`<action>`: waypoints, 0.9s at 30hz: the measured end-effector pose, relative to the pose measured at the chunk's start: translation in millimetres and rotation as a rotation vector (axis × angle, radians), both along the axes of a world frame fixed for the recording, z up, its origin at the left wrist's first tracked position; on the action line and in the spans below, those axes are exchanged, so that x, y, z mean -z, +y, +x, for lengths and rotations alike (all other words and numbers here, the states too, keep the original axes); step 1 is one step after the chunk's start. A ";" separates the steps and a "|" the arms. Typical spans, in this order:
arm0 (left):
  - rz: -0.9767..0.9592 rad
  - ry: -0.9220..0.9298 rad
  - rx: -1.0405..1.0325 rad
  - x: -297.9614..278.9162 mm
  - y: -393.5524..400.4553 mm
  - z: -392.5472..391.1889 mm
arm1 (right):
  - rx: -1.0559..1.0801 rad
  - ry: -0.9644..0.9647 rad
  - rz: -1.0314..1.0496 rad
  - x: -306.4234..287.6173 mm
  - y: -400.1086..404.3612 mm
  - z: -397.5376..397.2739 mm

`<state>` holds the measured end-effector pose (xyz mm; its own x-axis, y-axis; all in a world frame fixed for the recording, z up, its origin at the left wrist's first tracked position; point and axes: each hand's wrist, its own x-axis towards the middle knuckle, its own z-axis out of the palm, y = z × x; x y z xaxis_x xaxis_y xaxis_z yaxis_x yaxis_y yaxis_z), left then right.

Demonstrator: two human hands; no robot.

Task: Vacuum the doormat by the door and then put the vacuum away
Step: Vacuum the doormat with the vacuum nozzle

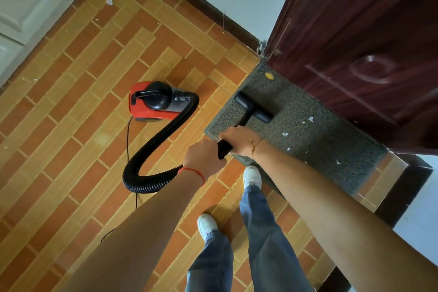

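Observation:
A grey speckled doormat [308,130] lies along the foot of the dark red door [360,38]. The vacuum's black floor nozzle [253,106] rests on the mat's left part. My right hand [239,140] grips the black wand [224,148] just behind the nozzle, and my left hand [202,157] holds the same wand where the ribbed black hose [154,147] joins it. The hose curves back to the red and black vacuum body [154,101] standing on the tiled floor. White paper scraps [285,134] and a yellow bit [269,75] lie on the mat.
Orange brick-pattern tiles [71,125] cover the floor, with small white scraps [109,1] near a white cabinet [26,2] at the upper left. The vacuum's thin black cord [129,140] trails toward me. My feet in white shoes [252,176] stand at the mat's near edge.

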<state>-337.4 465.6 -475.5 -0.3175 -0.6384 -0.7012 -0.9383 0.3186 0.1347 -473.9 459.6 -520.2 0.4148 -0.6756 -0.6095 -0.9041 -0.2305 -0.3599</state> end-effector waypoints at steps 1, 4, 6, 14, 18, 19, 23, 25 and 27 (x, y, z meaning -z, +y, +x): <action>0.009 -0.008 0.006 -2.0 6.2 12.5 | 0.008 -0.010 0.007 -1.6 7.7 12.8; 0.013 -0.030 0.014 -6.0 24.2 48.9 | 0.028 -0.019 0.027 -5.8 29.1 49.7; 0.006 -0.047 0.036 -8.4 35.0 72.1 | 0.033 -0.025 0.025 -7.7 42.2 72.2; 0.008 -0.065 0.112 -16.1 69.7 140.8 | 0.067 -0.057 0.029 -14.7 84.5 141.0; -0.022 -0.070 0.132 -16.6 80.8 158.4 | 0.102 -0.076 0.017 -13.1 97.5 159.4; -0.026 -0.072 0.134 -15.2 83.8 160.8 | 0.109 -0.075 0.011 -12.2 100.3 161.7; -0.039 -0.080 0.145 -9.4 92.3 158.0 | 0.112 -0.058 -0.020 -6.0 108.6 161.0; -0.043 -0.080 0.147 -7.9 93.1 152.3 | 0.121 -0.062 -0.032 -3.5 109.6 155.0; -0.054 -0.073 0.148 -7.9 90.2 146.3 | 0.132 -0.064 -0.045 -2.8 107.3 148.0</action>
